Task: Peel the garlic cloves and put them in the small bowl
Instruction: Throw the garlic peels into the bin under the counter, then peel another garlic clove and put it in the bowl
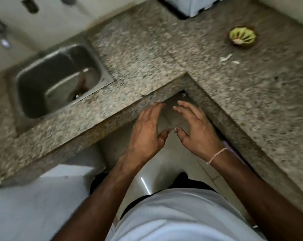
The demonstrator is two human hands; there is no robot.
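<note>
1. Left hand: held in the air in front of the inner corner of the bench, fingers straight and spread, holding nothing.
2. Right hand: held beside the left, thumbs nearly touching, fingers extended and relaxed, holding nothing. A thin bracelet sits on its wrist.
3. Small bowl: green inside, standing on the bench at far right, well apart from both hands. A pale piece lies in it; blur prevents telling whether it is a clove.
4. White peel scraps: lying on the bench just in front of the bowl.
5. Steel sink: set into the bench at left.
</note>
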